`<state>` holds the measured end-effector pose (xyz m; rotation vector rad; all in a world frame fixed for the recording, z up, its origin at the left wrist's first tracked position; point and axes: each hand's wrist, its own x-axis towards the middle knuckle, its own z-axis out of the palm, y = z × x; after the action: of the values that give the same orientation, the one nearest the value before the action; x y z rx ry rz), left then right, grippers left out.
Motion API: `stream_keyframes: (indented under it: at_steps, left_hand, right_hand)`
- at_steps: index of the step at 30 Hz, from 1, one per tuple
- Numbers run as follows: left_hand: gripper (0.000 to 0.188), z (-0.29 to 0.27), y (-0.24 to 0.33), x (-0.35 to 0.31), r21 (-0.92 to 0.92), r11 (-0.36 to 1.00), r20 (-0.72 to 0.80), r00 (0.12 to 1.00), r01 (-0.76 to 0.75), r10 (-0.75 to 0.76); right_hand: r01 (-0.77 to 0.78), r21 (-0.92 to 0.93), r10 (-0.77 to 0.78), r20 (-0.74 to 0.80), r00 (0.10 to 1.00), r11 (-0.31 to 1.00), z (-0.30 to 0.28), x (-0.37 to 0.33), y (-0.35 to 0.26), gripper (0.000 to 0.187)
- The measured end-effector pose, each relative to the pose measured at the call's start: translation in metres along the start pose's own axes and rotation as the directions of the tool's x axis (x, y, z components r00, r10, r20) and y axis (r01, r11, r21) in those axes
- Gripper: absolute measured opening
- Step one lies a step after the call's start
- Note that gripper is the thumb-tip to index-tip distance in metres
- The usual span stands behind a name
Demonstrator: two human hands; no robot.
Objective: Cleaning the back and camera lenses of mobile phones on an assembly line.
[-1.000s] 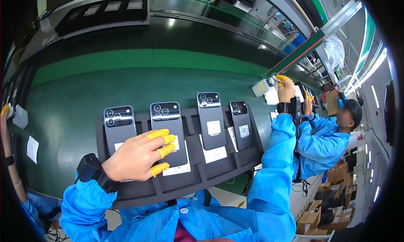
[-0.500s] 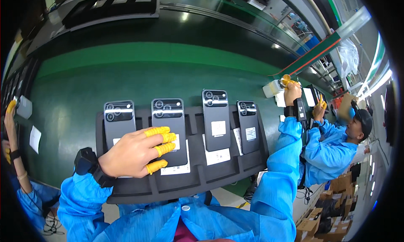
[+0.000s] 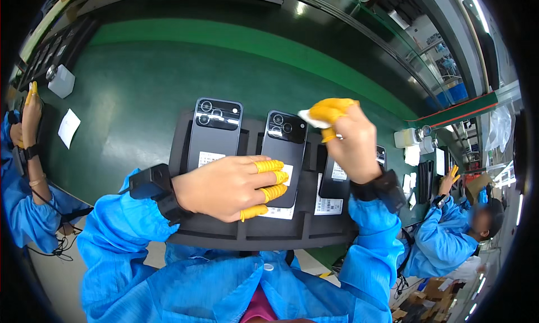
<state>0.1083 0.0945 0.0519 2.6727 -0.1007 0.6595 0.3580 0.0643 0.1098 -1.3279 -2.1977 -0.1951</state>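
A black foam tray (image 3: 264, 241) lies before me, holding several dark grey smartphones with their camera sides up. My left hand (image 3: 224, 188), with yellow cots on its fingers, rests flat with fingers apart across the second smartphone (image 3: 276, 149). Left of it is another smartphone (image 3: 215, 143) with a white label, partly under the same hand. My right hand (image 3: 353, 140) pinches a folded white wipe (image 3: 313, 119), just beside the second phone's camera end. Below that hand, a third smartphone (image 3: 332, 184) is partly hidden; the fourth smartphone (image 3: 382, 153) shows only its camera corner.
A white dispenser bottle (image 3: 60, 81) and a paper sheet (image 3: 69, 128) lie on the green table (image 3: 135, 87) at left. More white bottles (image 3: 405, 138) stand at right. Co-workers in blue sit on both sides, one person's hand (image 3: 31, 107) at left and another person (image 3: 449, 233) at right.
My right hand has come back from the bottles at the right to above the tray, holding a white wipe. The view has shifted; my left hand stays on the phones.
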Motion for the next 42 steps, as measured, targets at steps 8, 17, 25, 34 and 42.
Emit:
stream_keyframes:
  at_steps: [8, 17, 25, 34, 42]
  left_hand:
    - [0.034, 0.008, -0.002, -0.004, -0.046, 0.998, -0.012, 0.999, 0.050, -0.051]
    - [0.031, 0.010, -0.003, -0.003, -0.052, 0.995, -0.019, 0.996, 0.083, -0.084]
    - [0.038, 0.005, -0.003, -0.002, -0.086, 0.989, 0.053, 0.992, 0.122, -0.118]
    - [0.021, -0.004, -0.001, -0.001, -0.110, 0.984, 0.048, 0.990, 0.138, -0.133]
    - [0.024, -0.002, 0.002, 0.000, -0.098, 0.984, 0.059, 0.988, 0.149, -0.143]
  right_hand:
    - [-0.019, -0.021, 0.022, 0.146, 0.989, 1.000, 0.027, -0.004, -0.007, 0.026]
    - [0.151, -0.037, -0.147, 0.079, 0.986, 0.988, 0.045, 0.009, -0.013, 0.023]
    - [-0.041, -0.083, 0.044, 0.035, 0.998, 0.996, 0.019, 0.003, 0.005, 0.021]
    - [0.138, 0.014, -0.139, 0.120, 0.983, 0.990, 0.039, 0.008, -0.015, 0.030]
    - [0.034, -0.052, -0.019, 0.273, 0.962, 0.998, -0.001, -0.012, -0.013, 0.033]
